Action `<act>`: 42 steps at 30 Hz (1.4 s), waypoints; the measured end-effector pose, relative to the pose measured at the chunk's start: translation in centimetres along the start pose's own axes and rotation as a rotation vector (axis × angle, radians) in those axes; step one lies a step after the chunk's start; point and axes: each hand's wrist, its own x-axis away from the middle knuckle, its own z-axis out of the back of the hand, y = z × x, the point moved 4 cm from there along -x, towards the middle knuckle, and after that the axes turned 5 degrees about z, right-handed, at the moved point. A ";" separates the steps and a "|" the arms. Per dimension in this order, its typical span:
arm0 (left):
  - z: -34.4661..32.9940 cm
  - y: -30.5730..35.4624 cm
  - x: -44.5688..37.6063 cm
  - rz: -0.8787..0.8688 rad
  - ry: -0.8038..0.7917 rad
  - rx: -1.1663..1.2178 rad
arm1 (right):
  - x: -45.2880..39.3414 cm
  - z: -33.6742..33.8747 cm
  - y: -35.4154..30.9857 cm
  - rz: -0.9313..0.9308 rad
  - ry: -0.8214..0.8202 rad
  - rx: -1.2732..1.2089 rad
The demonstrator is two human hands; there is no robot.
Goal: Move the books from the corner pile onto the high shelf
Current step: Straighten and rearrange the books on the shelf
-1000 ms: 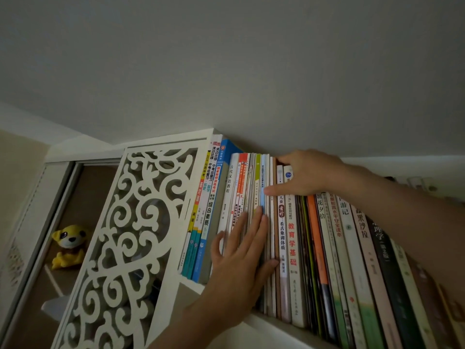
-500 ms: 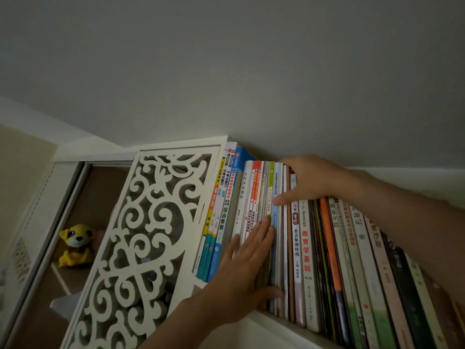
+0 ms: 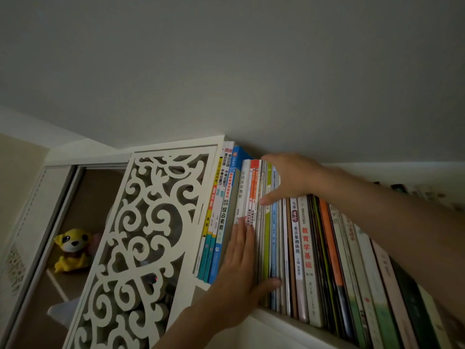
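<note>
You're at the push-in step: a bunch of thin books [image 3: 261, 222] already stands on the high shelf [image 3: 274, 321], & both hands are squaring it up. Your left hand [image 3: 239, 275] lies flat on the spines w/ straight fingers, thumb out toward 3 o'clock at the bottom of the books, not gripping anything. Your right hand [image 3: 289, 177] sits on the book tops at about 12 o'clock from the left one, fingers flat & pressing, holding nothing. Next, I think you push the bunch back till the spines line up w/ the taller books [image 3: 221, 210] at 9 o'clock, then go for more. Little room here: the ceiling [image 3: 226, 71] is just above the tops, the white carved panel [image 3: 141, 235] closes the 9 o'clock side, & the row at 3 o'clock looks packed tight. The shelf's front edge is just under your left palm, so watch for slips. The corner pile isn't in view.
</note>
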 end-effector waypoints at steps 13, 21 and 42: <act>-0.9 10.4 1.2 -0.151 0.079 -0.074 | 11.2 5.0 6.8 -0.127 -0.279 0.016; -2.6 8.7 0.5 -0.143 0.056 -0.288 | 11.1 3.0 7.0 -0.084 -0.027 -0.004; -4.7 14.9 1.0 -0.207 0.032 -0.199 | 17.3 3.7 9.8 -0.173 -0.032 -0.091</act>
